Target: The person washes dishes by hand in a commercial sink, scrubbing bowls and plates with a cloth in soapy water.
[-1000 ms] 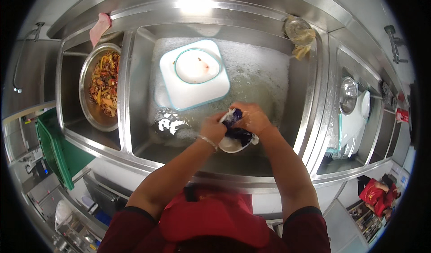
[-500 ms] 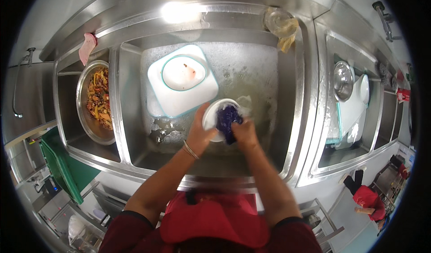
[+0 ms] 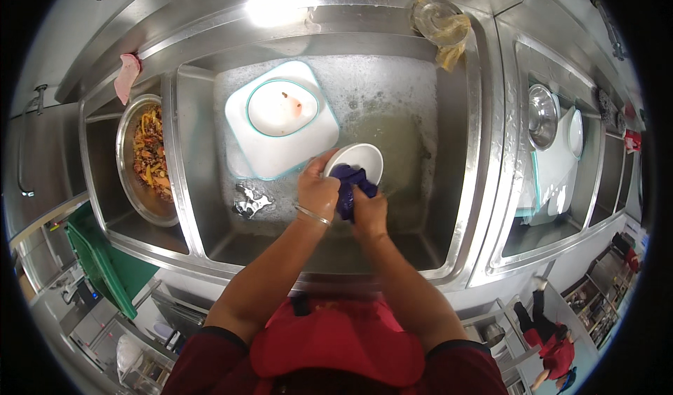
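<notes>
Over the soapy water of the middle sink [image 3: 463,185], I hold a small white bowl [image 3: 370,158] tilted, its inside showing. My left hand [image 3: 318,193] is closed on the bowl's left rim, beside the cloth. A dark purple cloth [image 3: 346,188] is bunched in my right hand [image 3: 370,214] and lies against the near side of the bowl. Cloth and fingers hide part of the bowl. Farther left, white square plates with teal rims [image 3: 287,155] rise out of the suds. On top of them rests a rounded white dish [image 3: 270,114] with reddish food bits.
A steel basin of food scraps [image 3: 151,157] stands in the left sink. In the right sink are a steel bowl [image 3: 542,118] and white dishes [image 3: 554,178]. A clear container with yellowish film [image 3: 445,27] sits at the back ledge. A person in red [image 3: 554,349] is at lower right.
The bowl has shifted slightly right and up, tilting so its inside shows more. My right hand and the cloth have moved down and left across it. The person at lower right has changed posture.
</notes>
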`<control>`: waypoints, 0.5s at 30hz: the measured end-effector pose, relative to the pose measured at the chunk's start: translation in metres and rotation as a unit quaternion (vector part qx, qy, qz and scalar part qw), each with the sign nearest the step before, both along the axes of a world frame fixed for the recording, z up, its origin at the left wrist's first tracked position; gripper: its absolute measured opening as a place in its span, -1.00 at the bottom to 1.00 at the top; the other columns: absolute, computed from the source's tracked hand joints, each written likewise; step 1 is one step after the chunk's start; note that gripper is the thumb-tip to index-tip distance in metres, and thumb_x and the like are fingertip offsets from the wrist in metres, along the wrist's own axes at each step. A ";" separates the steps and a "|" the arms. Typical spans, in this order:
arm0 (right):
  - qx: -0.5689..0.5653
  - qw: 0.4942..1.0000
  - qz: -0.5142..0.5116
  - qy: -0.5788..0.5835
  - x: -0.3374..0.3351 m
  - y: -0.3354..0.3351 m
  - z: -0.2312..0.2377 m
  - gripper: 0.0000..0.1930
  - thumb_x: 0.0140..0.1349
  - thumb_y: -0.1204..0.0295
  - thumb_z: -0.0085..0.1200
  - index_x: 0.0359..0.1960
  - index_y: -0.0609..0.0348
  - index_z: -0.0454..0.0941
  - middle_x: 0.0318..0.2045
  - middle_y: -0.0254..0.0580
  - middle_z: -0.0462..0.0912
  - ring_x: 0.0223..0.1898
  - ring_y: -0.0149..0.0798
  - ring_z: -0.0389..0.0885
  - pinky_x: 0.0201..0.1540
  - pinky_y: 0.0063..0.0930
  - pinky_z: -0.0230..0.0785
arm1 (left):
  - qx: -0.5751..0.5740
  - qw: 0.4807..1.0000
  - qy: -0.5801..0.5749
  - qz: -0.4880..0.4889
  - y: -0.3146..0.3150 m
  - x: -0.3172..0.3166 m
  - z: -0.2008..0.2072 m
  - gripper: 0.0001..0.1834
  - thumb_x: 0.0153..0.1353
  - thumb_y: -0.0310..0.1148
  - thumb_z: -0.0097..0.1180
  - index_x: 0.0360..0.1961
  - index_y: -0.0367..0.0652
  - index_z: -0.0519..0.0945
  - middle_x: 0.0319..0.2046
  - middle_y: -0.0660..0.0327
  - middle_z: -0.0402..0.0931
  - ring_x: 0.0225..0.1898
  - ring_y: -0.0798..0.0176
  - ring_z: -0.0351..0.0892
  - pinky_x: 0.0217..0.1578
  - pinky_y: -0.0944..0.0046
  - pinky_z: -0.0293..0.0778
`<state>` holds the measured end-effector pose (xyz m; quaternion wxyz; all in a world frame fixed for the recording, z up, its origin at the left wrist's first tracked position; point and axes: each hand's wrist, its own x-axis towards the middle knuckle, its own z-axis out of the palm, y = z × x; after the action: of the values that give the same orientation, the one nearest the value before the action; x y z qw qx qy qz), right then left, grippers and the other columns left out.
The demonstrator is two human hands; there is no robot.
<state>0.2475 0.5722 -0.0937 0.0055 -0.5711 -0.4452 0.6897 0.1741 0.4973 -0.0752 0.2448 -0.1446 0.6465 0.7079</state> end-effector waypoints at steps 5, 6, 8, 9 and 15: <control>0.079 0.958 0.267 -0.067 0.005 0.009 0.037 -0.51 -0.01 0.32 0.19 -0.12 0.43 0.39 -0.28 0.02 0.54 -0.23 -0.21 0.53 -0.16 -0.41 0.38 | -0.085 0.991 0.100 0.003 -0.016 -0.002 -0.009 -0.44 -0.25 -0.66 -0.19 -0.11 -0.24 0.55 -0.20 0.16 0.43 -0.13 0.26 0.43 -0.02 0.34 0.32; 0.148 0.929 0.332 -0.075 0.009 0.015 0.037 -0.47 0.00 0.30 0.19 -0.07 0.43 0.35 -0.24 0.02 0.52 -0.20 -0.19 0.51 -0.13 -0.39 0.37 | -0.150 0.975 0.161 -0.022 -0.019 -0.004 -0.008 -0.44 -0.24 -0.65 -0.18 -0.10 -0.22 0.55 -0.20 0.16 0.42 -0.13 0.26 0.43 -0.02 0.34 0.32; 0.070 0.963 0.259 0.007 -0.008 0.028 0.055 -0.45 0.06 0.32 0.14 0.04 0.34 0.25 -0.11 0.03 0.42 -0.09 -0.14 0.44 0.00 -0.35 0.30 | -0.203 0.972 0.106 -0.054 -0.019 -0.005 0.003 -0.60 0.02 -0.53 -0.03 -0.04 -0.19 0.52 -0.20 0.21 0.43 -0.15 0.29 0.44 -0.04 0.37 0.32; 0.067 0.970 0.227 0.064 -0.010 0.030 0.048 -0.46 0.07 0.33 0.13 0.04 0.32 0.25 -0.10 0.04 0.41 -0.05 -0.14 0.41 0.02 -0.34 0.28 | -0.186 0.980 0.050 -0.053 -0.018 -0.003 0.004 -0.63 0.10 -0.49 -0.01 -0.02 -0.21 0.50 -0.19 0.23 0.46 -0.14 0.30 0.45 -0.05 0.39 0.32; 0.268 0.895 0.291 0.206 -0.026 0.001 0.020 -0.57 -0.01 0.50 0.06 -0.04 0.28 0.33 -0.07 0.09 0.37 0.01 0.10 0.30 0.09 -0.24 0.17 | 0.101 0.978 -0.160 0.094 -0.008 0.018 -0.007 -0.68 0.23 -0.29 0.07 -0.06 -0.26 0.51 -0.17 0.23 0.50 -0.14 0.39 0.45 -0.12 0.41 0.40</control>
<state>0.2214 0.5731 -0.0737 0.0489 -0.2378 -0.7487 0.6169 0.1919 0.4896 -0.0826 0.2906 -0.2904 0.5082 0.7570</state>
